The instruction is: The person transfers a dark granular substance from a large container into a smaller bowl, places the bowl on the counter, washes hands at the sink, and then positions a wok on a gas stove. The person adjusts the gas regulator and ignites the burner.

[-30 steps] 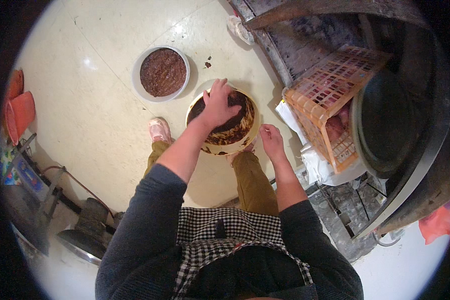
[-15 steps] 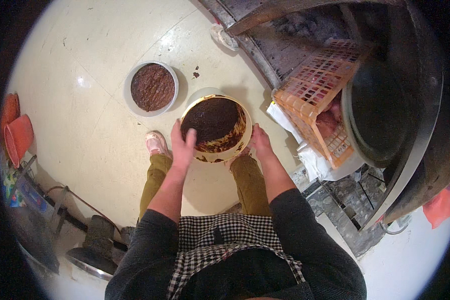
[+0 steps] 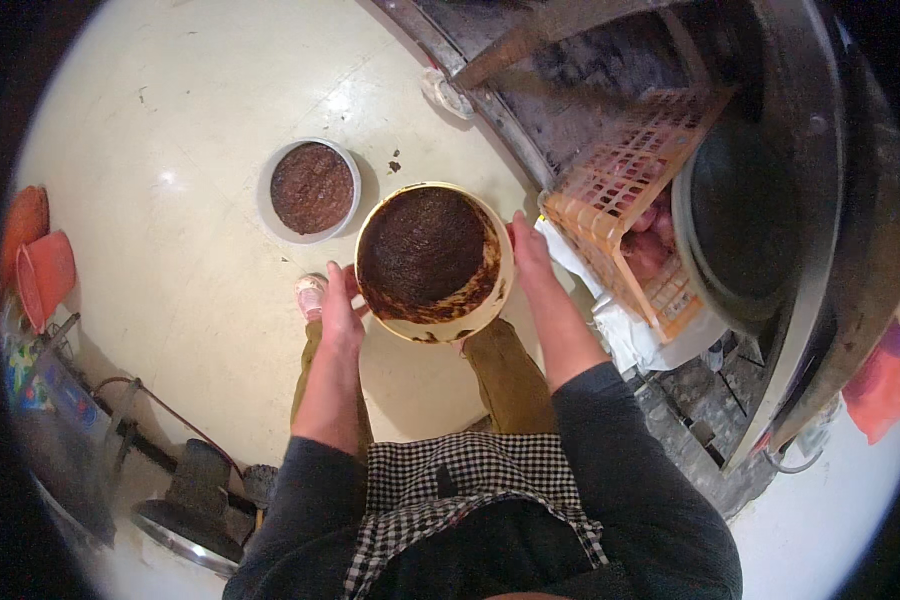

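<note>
A pale yellow bucket (image 3: 445, 329) is held in front of me, its open top facing up. Dark brown paste (image 3: 425, 245) fills much of it, and smears of the paste coat the inner wall on the near and right sides. My left hand (image 3: 340, 308) grips the bucket's left side, its fingers partly hidden beneath the rim. On the opposite side my right hand (image 3: 530, 252) is closed against the bucket, the fingertips tucked out of sight. Just beyond, to the left, a white bucket (image 3: 315, 238) with a lighter brown mass (image 3: 312, 188) stands on the floor.
An orange plastic crate (image 3: 625, 245) with reddish contents stands at the right, beside a large dark round vessel (image 3: 745, 230). White bags (image 3: 625, 330) lie by the crate. Red containers (image 3: 45, 275) are at far left. Dark bits (image 3: 394, 165) spot the pale floor.
The yellow bucket has come up closer to me and looks larger. My left hand has shifted from the rim, where its thumb lay over the edge, to lower on the bucket's side.
</note>
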Motion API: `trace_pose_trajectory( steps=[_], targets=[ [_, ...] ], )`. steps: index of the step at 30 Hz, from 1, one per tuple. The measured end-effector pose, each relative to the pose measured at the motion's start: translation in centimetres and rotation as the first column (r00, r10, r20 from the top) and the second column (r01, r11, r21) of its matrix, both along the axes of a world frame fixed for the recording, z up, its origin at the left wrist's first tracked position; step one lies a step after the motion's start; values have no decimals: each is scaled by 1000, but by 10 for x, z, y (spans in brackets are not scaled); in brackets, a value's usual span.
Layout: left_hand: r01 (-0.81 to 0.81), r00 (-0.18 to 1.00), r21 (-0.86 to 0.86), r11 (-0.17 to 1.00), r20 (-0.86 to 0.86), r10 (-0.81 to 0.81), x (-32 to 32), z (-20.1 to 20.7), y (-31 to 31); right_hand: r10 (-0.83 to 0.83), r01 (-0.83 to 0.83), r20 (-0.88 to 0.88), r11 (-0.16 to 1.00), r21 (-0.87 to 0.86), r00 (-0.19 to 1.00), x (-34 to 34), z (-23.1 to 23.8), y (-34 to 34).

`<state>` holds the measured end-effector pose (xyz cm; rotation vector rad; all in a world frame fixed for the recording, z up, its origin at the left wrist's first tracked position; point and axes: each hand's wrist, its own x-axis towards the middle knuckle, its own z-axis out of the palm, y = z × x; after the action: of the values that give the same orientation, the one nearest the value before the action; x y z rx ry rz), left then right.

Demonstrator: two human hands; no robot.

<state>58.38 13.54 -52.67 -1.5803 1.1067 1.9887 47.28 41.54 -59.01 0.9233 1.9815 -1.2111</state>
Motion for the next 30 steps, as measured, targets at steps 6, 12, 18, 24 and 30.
trace_pose_trajectory(
  steps=[6,12,18,24,30],
  targets=[
    [-156,966,63,986,-200,165,-16,76,38,214,-212,-165,977,34,963,-90,110,-3],
    [-115,899,159,981,-404,171,-93,94,84,244,-227,-318,970,91,916,-174,165,45],
    [-77,870,294,953,-446,208,-170,65,118,262,-213,-272,957,196,926,-264,154,91],
    [-36,849,328,944,-489,202,-217,53,140,376,-172,-381,865,472,844,-242,176,83],
    [-110,923,404,908,-297,243,-191,55,151,156,-181,-116,950,-255,981,-73,220,56]
  ],
)
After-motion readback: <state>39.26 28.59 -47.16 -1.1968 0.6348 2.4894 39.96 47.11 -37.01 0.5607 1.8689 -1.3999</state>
